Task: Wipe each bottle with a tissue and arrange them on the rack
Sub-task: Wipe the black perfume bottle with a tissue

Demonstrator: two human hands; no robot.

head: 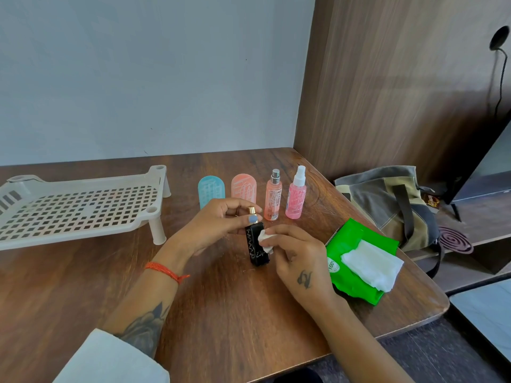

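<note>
At a wooden table (221,313), the left hand (218,225) pinches the gold cap of a black bottle (257,248) standing upright, while the right hand (297,261), fingers curled, presses a tissue (265,240) against its side; the white rack (74,208) sits well to the left.

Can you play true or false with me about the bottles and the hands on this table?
1. The left hand pinches the gold cap of the black bottle. True.
2. The right hand presses a white tissue against the black bottle. True.
3. The white rack already holds two bottles. False: no bottle is on it.
4. The pink spray bottle lies on its side. False: it stands upright.
5. The green tissue pack lies right of the hands. True.
</note>
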